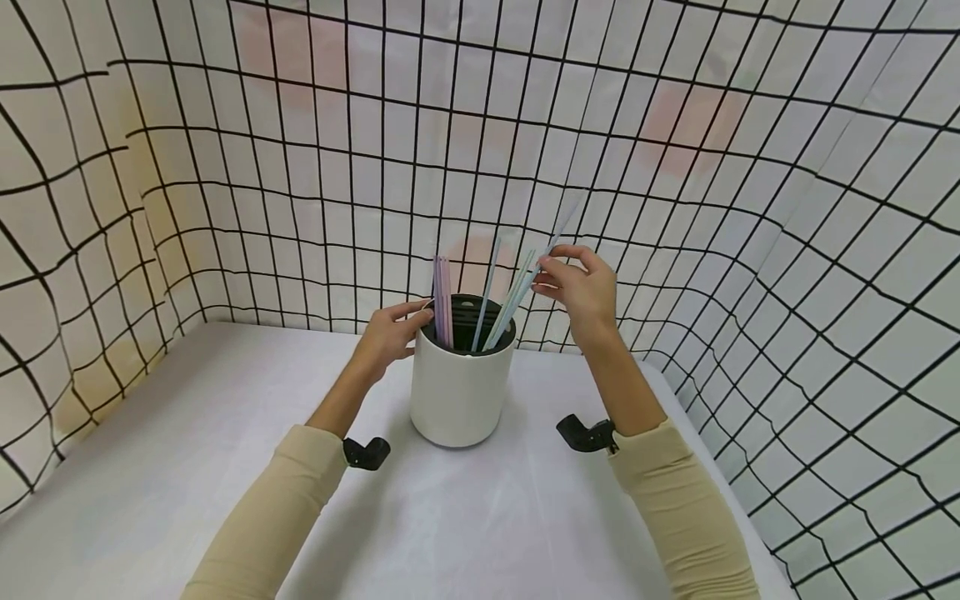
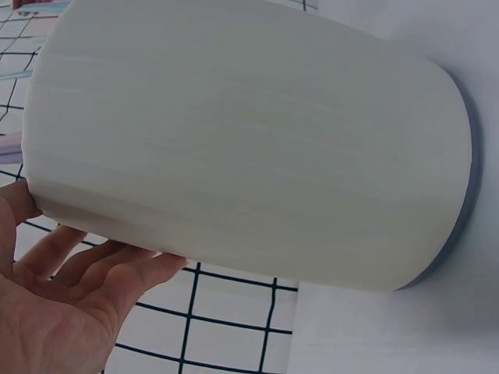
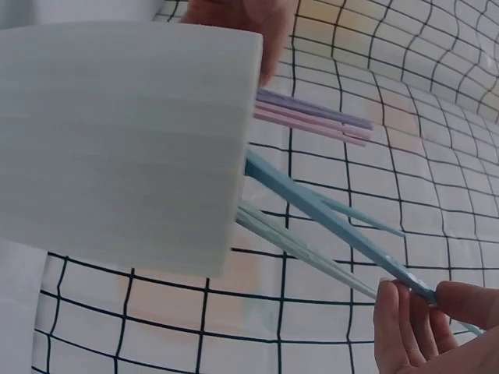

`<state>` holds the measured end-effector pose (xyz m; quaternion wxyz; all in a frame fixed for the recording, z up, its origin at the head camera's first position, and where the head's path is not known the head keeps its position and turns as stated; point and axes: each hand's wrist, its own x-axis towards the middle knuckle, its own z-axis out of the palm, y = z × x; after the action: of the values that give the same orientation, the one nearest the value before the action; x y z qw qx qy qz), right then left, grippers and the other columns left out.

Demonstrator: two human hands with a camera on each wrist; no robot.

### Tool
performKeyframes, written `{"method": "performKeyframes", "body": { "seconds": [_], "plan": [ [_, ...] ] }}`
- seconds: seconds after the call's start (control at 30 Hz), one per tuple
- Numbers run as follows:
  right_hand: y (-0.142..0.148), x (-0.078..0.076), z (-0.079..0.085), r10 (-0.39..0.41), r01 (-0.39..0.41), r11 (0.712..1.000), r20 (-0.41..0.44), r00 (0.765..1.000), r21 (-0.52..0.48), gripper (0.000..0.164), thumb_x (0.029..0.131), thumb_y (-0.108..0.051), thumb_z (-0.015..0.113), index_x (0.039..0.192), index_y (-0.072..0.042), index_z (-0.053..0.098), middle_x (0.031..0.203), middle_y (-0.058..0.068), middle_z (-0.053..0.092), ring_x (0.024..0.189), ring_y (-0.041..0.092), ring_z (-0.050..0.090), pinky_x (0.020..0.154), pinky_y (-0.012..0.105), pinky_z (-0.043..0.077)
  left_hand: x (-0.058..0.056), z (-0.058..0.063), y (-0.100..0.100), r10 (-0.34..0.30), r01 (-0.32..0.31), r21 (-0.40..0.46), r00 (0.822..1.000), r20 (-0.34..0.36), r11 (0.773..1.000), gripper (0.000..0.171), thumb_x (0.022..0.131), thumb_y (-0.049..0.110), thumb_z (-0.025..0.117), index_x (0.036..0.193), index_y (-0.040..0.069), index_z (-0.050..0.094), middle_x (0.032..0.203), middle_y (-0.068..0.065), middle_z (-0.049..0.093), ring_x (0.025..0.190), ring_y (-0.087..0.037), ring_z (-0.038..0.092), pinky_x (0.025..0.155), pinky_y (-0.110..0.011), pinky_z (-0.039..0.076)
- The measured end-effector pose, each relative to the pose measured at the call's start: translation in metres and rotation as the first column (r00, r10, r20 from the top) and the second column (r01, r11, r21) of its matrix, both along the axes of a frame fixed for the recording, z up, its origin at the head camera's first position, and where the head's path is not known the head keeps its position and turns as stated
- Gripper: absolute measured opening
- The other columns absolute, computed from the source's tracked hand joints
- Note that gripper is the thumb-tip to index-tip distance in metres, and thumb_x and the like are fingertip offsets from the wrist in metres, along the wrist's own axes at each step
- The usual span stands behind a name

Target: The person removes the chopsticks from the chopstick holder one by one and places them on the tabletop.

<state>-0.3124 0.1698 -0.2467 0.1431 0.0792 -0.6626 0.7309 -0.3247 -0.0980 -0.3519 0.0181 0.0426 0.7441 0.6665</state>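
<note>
A white cylindrical holder (image 1: 459,400) with a black inside stands upright on the table. My left hand (image 1: 392,335) holds its left side at the top, thumb near the rim and the other fingers along the wall (image 2: 234,148). Inside the holder lean purple and pink sticks (image 1: 444,304) at the left, a thin blue stick (image 1: 487,292) in the middle and pale green sticks (image 3: 292,243) at the right. My right hand (image 1: 583,287), above and right of the rim, pinches a long blue straw-like stick (image 3: 335,222) between thumb and fingers; its lower end is still in the holder.
A white cloth covers the table (image 1: 247,433). Black wire grid panels (image 1: 420,108) rise behind it and on both sides, with white sheeting behind them. A small black camera mount (image 1: 366,454) sits at the left wrist, another black mount (image 1: 585,435) at the right.
</note>
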Motion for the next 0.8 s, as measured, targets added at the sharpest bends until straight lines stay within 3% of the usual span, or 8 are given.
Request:
{"method": "performKeyframes", "body": {
  "seconds": [0.17,0.37,0.6,0.8],
  "plan": [
    [0.011,0.0,0.011,-0.014,0.014,0.999,-0.004,1.0,-0.033,0.021,0.094,-0.007,0.072,0.113,0.0,0.065,0.101,0.01,0.07,0.08,0.018,0.074,0.081,0.033,0.065,0.0,0.0,0.0,0.002,-0.002,-0.001,1.0,0.008,1.0,0.051,0.103,0.035,0.06,0.15,0.016,0.052,0.152,-0.014,0.052,0.14,-0.034,0.051,0.109,-0.049,0.049],
    [0.032,-0.001,0.014,-0.048,0.048,0.999,0.037,0.998,0.003,0.027,0.094,-0.012,0.074,0.119,-0.003,0.066,0.104,0.008,0.069,0.082,0.016,0.074,0.084,0.034,0.064,0.001,0.001,-0.001,0.003,-0.003,0.002,1.0,0.012,1.0,0.051,0.104,0.034,0.06,0.15,0.015,0.052,0.153,-0.015,0.051,0.141,-0.036,0.049,0.11,-0.051,0.048],
    [0.058,-0.005,-0.002,-0.096,0.093,0.995,0.099,0.99,0.037,0.03,0.094,-0.014,0.074,0.122,-0.005,0.066,0.103,0.004,0.07,0.087,0.019,0.073,0.083,0.033,0.064,0.001,0.002,-0.001,0.006,-0.006,0.014,1.0,0.008,1.0,0.05,0.103,0.034,0.061,0.149,0.015,0.053,0.153,-0.015,0.05,0.142,-0.035,0.048,0.111,-0.051,0.048],
    [0.081,-0.007,-0.019,-0.112,0.104,0.993,0.157,0.981,0.057,0.028,0.093,-0.014,0.075,0.119,-0.006,0.066,0.1,0.001,0.071,0.081,0.013,0.073,0.077,0.029,0.064,0.001,0.001,0.0,0.005,-0.005,0.02,1.0,0.005,1.0,0.05,0.103,0.034,0.061,0.149,0.015,0.053,0.152,-0.015,0.052,0.14,-0.034,0.05,0.11,-0.049,0.049]
  ]
}}
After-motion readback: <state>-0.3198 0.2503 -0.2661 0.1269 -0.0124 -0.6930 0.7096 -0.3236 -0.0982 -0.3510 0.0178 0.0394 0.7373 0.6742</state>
